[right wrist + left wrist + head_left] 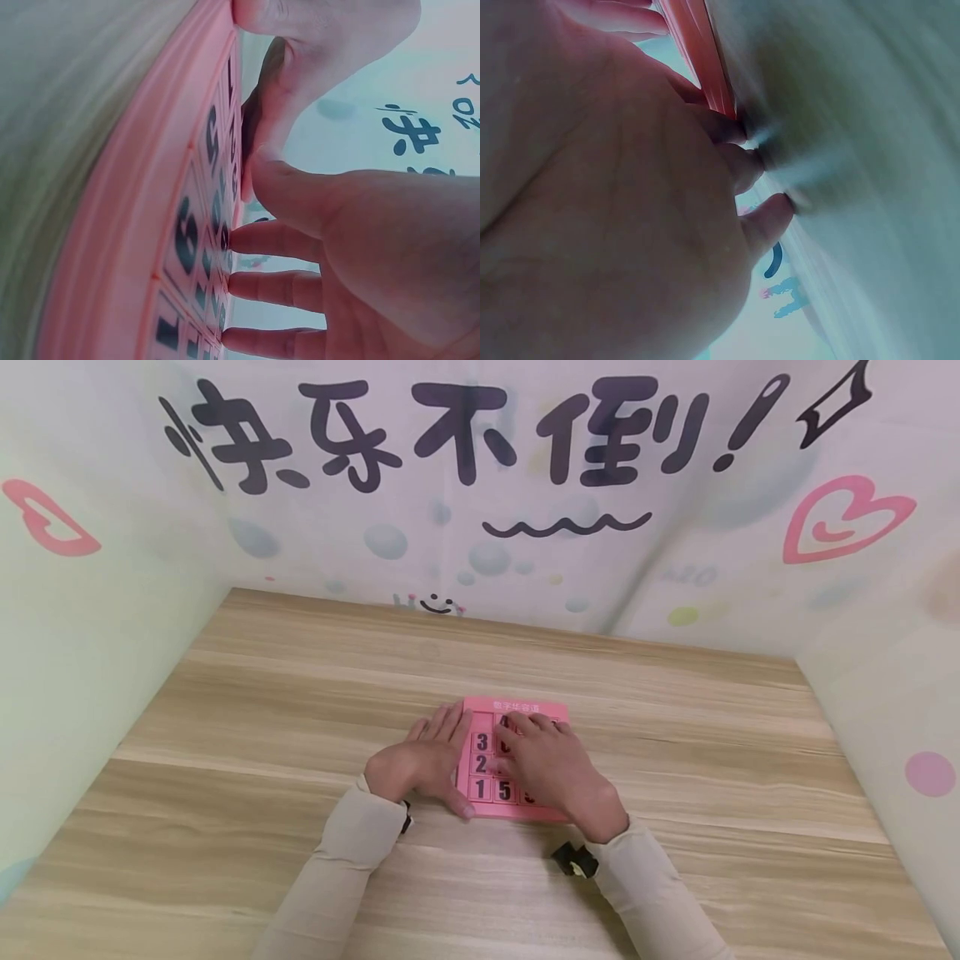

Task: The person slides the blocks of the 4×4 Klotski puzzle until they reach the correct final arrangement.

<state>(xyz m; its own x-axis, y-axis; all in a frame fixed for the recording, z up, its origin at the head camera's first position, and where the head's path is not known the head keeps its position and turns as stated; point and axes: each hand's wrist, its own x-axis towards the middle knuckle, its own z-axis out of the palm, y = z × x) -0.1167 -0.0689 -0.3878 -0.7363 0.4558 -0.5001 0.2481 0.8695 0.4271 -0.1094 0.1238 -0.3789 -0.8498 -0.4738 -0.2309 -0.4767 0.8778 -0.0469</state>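
Lying on table (675,752), head view: pink board (517,812); L hand (426,762), fingers extended, at its L edge; R hand (551,767), unclenched, over no. tiles (481,789). L wrist: L fingertips (776,212) touching table. R wrist: R fingers (285,286) straight, tips on tiles.

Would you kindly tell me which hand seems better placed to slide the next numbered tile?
Probably the right hand: its fingertips touch the numbered tiles, while the left hand lies along the left edge of the pink puzzle frame.
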